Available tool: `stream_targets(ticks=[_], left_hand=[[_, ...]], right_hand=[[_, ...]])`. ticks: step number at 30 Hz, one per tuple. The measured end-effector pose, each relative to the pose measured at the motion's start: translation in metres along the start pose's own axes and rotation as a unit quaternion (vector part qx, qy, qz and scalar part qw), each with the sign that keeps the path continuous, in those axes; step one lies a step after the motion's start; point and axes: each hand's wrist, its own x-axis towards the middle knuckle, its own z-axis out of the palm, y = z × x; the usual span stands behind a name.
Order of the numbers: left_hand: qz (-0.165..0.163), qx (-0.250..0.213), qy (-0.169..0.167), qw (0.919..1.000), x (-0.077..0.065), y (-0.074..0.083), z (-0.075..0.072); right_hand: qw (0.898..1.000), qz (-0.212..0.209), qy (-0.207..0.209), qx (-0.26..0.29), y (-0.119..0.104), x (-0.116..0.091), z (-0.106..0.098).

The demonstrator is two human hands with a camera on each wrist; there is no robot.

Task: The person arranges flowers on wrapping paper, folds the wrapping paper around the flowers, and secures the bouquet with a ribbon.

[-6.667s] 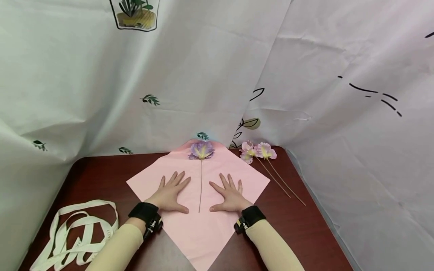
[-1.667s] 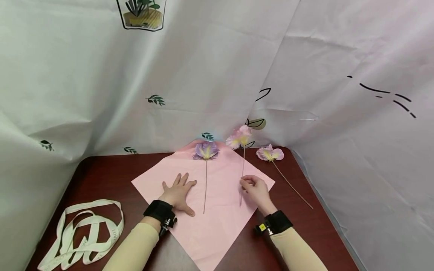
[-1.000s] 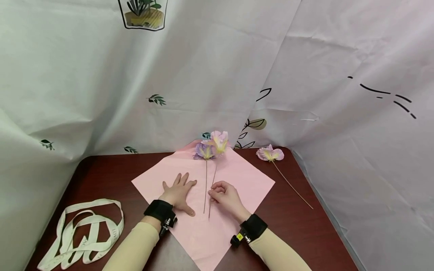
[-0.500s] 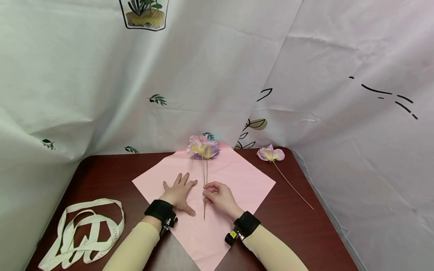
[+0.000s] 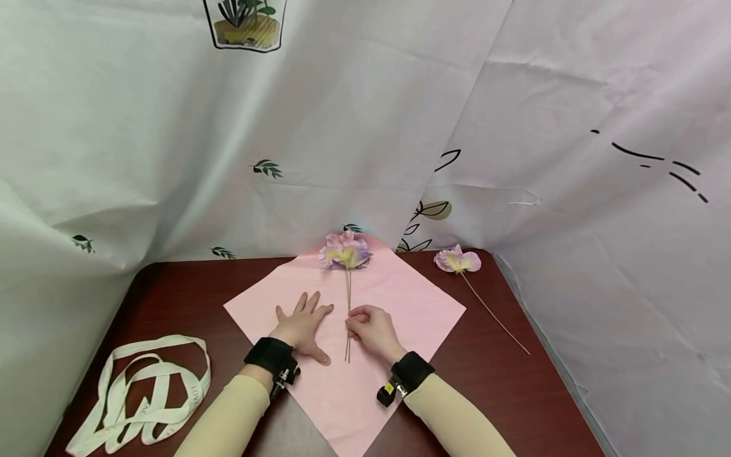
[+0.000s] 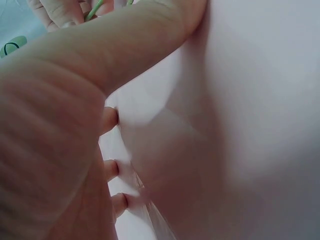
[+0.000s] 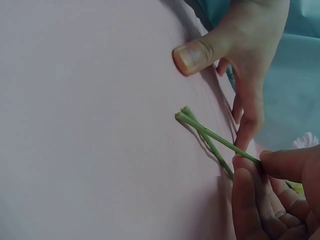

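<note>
A pink sheet of wrapping paper [image 5: 411, 308] lies cornerwise on the table. My left hand [image 5: 302, 329] rests on its left part, fingers spread. Between thumb and fingers, my right hand [image 5: 374, 330] pinches the stem of a pink artificial flower [image 5: 335, 247]. That bloom overlaps a purple artificial flower [image 5: 362, 257] at the paper's top, partly hiding it. Seen from the right wrist, two green stems [image 7: 215, 136] cross near their cut ends; the pinched one is uppermost. In the left wrist view, the left thumb and fingertips [image 6: 111, 170] touch the paper.
Another pink-purple flower [image 5: 457, 260] lies at the table's back right, its stem slanting toward the front. A loosely coiled white ribbon [image 5: 165, 416] with lettering is at the front left. A pale printed cloth [image 5: 354, 127] hangs behind the dark red table [image 5: 491, 393].
Both hands lay flat on the paper at first. My right hand then took a pink flower from the right and carried it left over the purple one. My left hand has hardly moved.
</note>
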Motion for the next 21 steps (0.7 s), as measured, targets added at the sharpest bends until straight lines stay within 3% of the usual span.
stream_targets(ticks=[5,21], left_hand=[[-0.001,0.0,0.0,1.0,0.0003,0.0,0.0002],[-0.001,-0.001,-0.005,1.0,-0.0001,-0.0002,0.0003]], right_hand=[[0.998,-0.006,0.027,-0.063,0.0026,0.0011,-0.0006],[0.995,-0.002,0.026,-0.094,0.0028,-0.0001,-0.0032]])
